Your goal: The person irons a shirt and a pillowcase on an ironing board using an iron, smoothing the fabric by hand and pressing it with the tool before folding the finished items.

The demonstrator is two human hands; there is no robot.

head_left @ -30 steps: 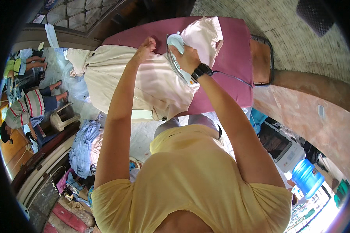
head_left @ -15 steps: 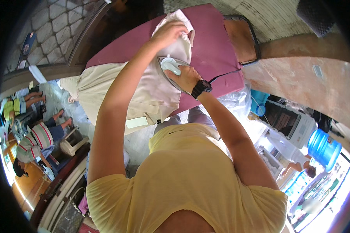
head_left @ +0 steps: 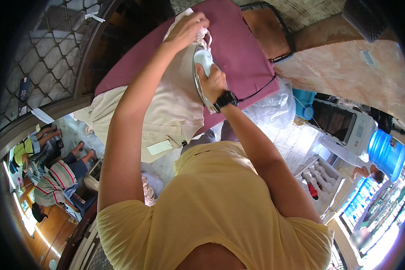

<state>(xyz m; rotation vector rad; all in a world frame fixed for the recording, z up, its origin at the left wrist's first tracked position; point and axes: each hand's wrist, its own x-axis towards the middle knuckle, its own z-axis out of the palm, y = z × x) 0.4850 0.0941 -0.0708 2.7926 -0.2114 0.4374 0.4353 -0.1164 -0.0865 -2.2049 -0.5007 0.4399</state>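
Observation:
A cream garment [head_left: 166, 105] lies over a maroon ironing board [head_left: 245, 54], its near part hanging over the edge with a pale tag [head_left: 159, 147] on it. My left hand [head_left: 188, 32] is closed on the bunched far end of the cloth. My right hand [head_left: 215, 84], with a black watch at the wrist, grips the handle of a pale blue iron [head_left: 204, 57]. The iron rests along the garment's right edge, its tip pointing away from me, close to the bunched cloth. My hand and wrist hide part of its body.
The iron's black cord [head_left: 259, 92] runs right across the board. A brown panel in a black frame [head_left: 267, 33] stands beyond the board's right end. Clear plastic wrapping [head_left: 274, 105] bulges beside it. Farther right are a white oven [head_left: 342, 123] and a blue water jug [head_left: 388, 155]. People sit at left.
The iron has swung from pointing far-left to pointing straight away, and moved toward the garment's right edge. My left hand has shifted slightly farther off, still on the cloth. The whole view has shifted a little.

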